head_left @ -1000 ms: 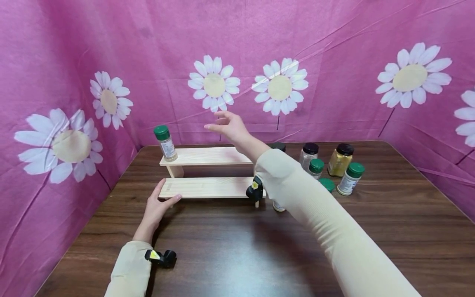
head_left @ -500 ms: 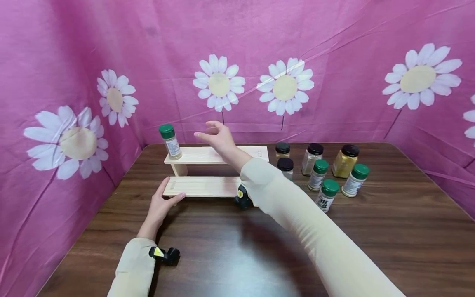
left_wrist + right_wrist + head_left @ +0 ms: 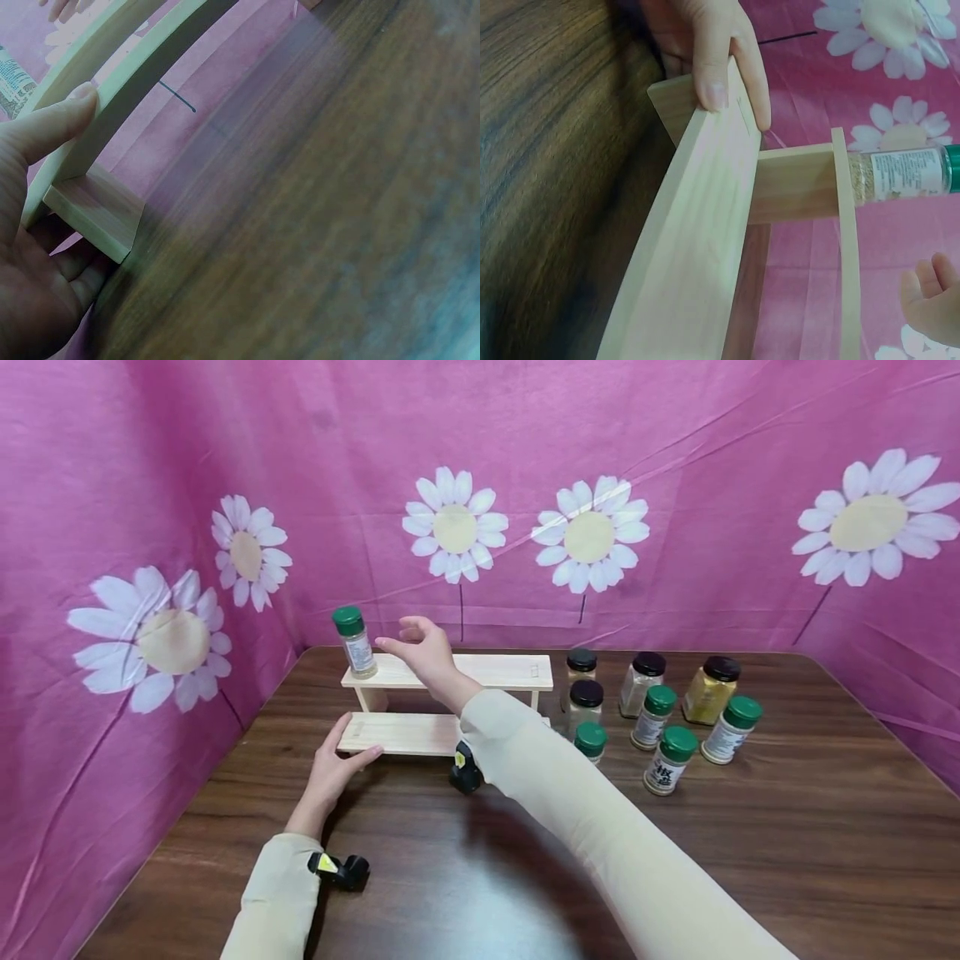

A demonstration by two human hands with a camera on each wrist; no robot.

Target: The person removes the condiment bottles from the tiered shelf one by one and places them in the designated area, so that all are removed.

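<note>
My left hand (image 3: pixel 330 768) grips the left end of the two-tier wooden spice rack (image 3: pixel 405 732), at its lower shelf. In the left wrist view the thumb (image 3: pixel 64 120) presses the board's front while the other fingers reach behind its side support. On the upper shelf's left end stands a spice jar (image 3: pixel 360 653) with a green cap and white label, upright. Just right of that jar, my right hand (image 3: pixel 427 658) hovers over the upper shelf, thumb and fingers apart, holding nothing. The right wrist view shows a gap between this hand (image 3: pixel 934 300) and the jar (image 3: pixel 904 174).
Right of the rack several more spice jars stand on the brown wooden table (image 3: pixel 810 827). Some have black caps, like the yellow-filled jar (image 3: pixel 711 692); others have green caps, like the front jar (image 3: pixel 667 762). A pink flowered cloth (image 3: pixel 660 585) hangs behind.
My right hand has moved left and down toward the jar on the upper shelf. Jars formerly behind the right forearm now show. The left hand keeps its grip; the head view has shifted slightly.
</note>
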